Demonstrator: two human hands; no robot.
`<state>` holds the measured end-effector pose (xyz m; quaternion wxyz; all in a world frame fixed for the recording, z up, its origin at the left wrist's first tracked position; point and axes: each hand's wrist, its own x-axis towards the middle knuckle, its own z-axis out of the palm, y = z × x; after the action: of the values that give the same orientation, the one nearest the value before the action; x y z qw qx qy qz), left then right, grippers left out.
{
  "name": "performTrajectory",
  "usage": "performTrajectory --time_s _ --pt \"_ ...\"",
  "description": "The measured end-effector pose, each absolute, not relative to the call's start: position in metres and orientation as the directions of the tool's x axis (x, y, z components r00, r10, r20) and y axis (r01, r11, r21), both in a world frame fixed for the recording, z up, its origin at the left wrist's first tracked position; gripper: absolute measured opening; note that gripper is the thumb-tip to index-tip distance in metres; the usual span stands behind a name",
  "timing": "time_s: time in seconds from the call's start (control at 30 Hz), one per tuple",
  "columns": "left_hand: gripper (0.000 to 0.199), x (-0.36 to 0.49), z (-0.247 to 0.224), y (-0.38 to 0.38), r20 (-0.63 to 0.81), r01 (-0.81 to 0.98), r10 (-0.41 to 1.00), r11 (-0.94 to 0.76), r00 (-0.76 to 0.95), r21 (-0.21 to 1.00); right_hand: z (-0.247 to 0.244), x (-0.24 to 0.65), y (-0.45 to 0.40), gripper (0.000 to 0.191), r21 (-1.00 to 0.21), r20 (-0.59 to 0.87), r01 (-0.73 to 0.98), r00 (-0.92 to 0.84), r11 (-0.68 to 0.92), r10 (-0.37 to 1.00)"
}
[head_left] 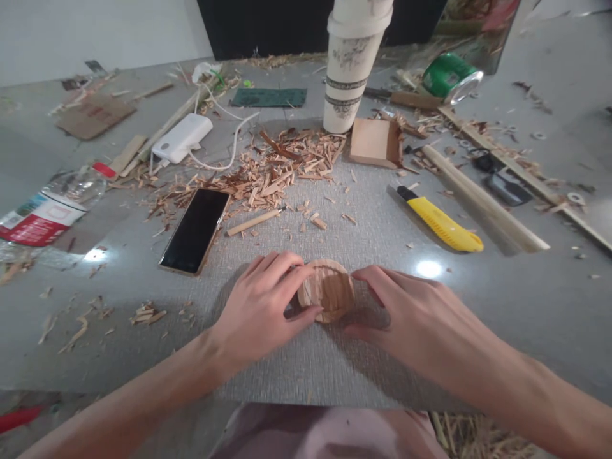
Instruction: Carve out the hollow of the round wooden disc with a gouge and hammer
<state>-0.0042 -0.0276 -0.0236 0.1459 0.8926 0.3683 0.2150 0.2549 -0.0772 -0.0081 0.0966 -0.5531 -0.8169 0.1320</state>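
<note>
A small round wooden piece (335, 294), carved with a hollow in its face, lies near the table's front edge. My left hand (268, 299) grips its left side, with the thumb at the lower edge and the index finger at the upper edge. To the right, my right hand (411, 306) has thumb and fingers apart; its index fingertip is at or just beside the disc's right rim. Beyond the hands lie a thin wooden-handled tool (255, 222) and a yellow utility knife (442, 223).
A phone (196, 231) lies left of the wood shavings (287, 166). Farther back are a white power bank (182, 138), stacked paper cups (351, 70), a shallow wooden tray (400, 145) and a green can (449, 76). A plastic bottle (43, 213) lies left, a wood strip (482, 197) right.
</note>
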Motion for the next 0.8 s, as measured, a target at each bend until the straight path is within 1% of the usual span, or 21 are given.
performTrajectory --time_s 0.1,0.23,0.37,0.43,0.53,0.67,0.8 --pt "0.029 -0.0032 -0.0241 -0.0309 0.291 0.563 0.709 -0.694 0.642 0.449 -0.0094 0.2537 -0.0772 0.043 -0.347 0.022 0.859 -0.394 0.376 0.919" --pt "0.032 -0.0001 -0.0255 -0.0339 0.307 0.543 0.702 -0.700 0.643 0.463 -0.0110 0.2525 -0.0770 0.039 -0.384 0.045 0.829 -0.422 0.406 0.905" --pt "0.031 0.0020 -0.0268 -0.0341 0.312 0.553 0.708 -0.697 0.634 0.457 -0.0111 0.2520 -0.0742 0.038 -0.367 0.071 0.823 -0.439 0.433 0.896" --pt "0.033 0.0014 -0.0273 -0.0337 0.347 0.549 0.683 -0.726 0.642 0.414 -0.0105 0.2521 -0.0723 0.036 -0.348 0.103 0.817 -0.454 0.460 0.885" --pt "0.040 -0.0003 -0.0264 -0.0336 0.415 0.535 0.615 -0.788 0.670 0.305 -0.0098 0.2523 -0.0718 0.035 -0.354 0.111 0.807 -0.465 0.472 0.878" --pt "0.037 -0.0010 -0.0227 -0.0347 0.475 0.528 0.546 -0.829 0.690 0.184 -0.0110 0.2516 -0.0764 0.038 -0.436 0.054 0.816 -0.398 0.381 0.916" --pt "0.035 -0.0001 -0.0211 -0.0347 0.498 0.530 0.517 -0.838 0.696 0.131 -0.0118 0.2493 -0.0793 0.042 -0.510 -0.003 0.799 -0.373 0.319 0.928"
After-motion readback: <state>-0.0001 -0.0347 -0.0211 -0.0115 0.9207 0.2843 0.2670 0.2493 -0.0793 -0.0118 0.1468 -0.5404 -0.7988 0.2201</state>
